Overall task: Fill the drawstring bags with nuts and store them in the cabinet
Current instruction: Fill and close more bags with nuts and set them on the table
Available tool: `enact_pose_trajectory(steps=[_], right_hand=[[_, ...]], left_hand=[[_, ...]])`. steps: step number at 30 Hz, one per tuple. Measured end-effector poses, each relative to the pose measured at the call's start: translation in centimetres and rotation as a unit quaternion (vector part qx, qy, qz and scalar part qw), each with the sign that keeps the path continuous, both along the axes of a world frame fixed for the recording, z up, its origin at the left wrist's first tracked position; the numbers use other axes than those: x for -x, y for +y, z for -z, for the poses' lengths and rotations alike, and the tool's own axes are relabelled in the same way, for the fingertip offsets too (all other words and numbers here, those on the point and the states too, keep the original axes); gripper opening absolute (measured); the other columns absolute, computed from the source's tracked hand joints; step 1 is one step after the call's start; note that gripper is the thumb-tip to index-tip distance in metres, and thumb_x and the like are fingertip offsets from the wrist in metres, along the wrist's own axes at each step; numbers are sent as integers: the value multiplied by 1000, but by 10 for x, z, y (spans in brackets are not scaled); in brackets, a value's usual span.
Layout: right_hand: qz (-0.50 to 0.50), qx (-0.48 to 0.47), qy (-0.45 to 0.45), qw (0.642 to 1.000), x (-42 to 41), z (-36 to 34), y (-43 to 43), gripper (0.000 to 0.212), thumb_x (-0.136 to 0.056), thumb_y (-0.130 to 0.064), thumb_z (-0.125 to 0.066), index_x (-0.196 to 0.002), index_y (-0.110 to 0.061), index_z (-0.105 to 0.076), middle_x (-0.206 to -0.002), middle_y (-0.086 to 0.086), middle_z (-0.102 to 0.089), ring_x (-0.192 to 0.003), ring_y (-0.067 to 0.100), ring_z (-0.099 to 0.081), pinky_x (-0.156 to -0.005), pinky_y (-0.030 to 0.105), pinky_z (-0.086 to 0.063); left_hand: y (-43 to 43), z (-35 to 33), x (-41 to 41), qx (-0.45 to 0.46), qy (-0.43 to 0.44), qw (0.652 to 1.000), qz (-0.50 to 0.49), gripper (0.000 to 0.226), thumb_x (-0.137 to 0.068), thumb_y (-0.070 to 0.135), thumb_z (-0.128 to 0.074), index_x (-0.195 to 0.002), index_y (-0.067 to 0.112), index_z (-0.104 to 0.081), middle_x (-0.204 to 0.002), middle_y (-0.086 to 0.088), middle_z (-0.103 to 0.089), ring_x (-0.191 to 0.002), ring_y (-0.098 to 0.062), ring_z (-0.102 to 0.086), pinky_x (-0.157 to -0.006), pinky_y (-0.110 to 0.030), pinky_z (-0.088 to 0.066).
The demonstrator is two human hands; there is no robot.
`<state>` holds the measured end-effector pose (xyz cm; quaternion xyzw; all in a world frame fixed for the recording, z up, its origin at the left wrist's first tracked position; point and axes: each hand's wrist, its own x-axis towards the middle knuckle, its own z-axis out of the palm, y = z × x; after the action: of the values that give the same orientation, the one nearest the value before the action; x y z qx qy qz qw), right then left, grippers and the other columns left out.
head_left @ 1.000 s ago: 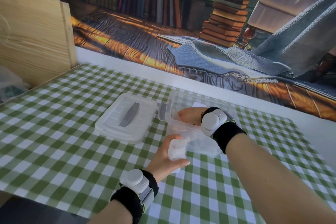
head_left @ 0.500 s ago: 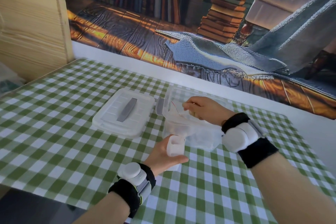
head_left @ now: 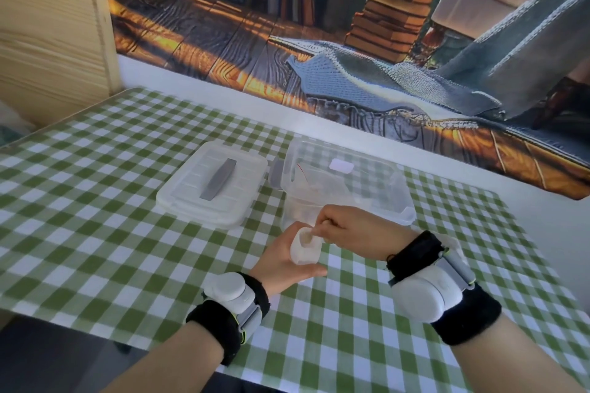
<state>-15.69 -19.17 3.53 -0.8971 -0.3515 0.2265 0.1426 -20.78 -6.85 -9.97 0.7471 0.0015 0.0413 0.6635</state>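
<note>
Our left hand (head_left: 281, 262) grips the bag (head_left: 305, 247) upright, mouth up; our right hand (head_left: 351, 233) pinches something unidentifiable at its rim.

Printed mural wall (head_left: 351, 51) (books, armchair)

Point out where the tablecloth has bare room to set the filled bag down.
Bare cloth left of the lid and near the front edge. Crowded mid-table: lid, open container, left hand holding the bag, right hand at its mouth.

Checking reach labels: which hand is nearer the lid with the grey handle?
Left. The left hand sits just below-right of the lid; the right hand is farther right.
</note>
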Motion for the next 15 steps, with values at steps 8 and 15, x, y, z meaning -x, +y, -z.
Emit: enact_pose_trajectory(steps=[8, 15], right_hand=[[85, -136, 17, 987, 1, 6, 5, 26, -96, -33, -47, -89, -9, -54, -72, -5, -49, -61, 8, -40, -58, 19, -36], [73, -150, -37, 985, 5, 22, 13, 26, -97, -31, -44, -91, -8, -54, -80, -1, -61, -67, 10, -51, -55, 12, -38]], left_hand=[[0, 4, -1, -3, -7, 1000, -6, 45, -67, 22, -79, -102, 28, -52, -92, 7, -56, -84, -5, -54, -75, -21, -47], [1, 2, 0, -19, -9, 1000, -9, 55, -73, 16, -79, -118, 30, -50, -114, 4, -59, -97, 5, -52, -78, -5, -43]])
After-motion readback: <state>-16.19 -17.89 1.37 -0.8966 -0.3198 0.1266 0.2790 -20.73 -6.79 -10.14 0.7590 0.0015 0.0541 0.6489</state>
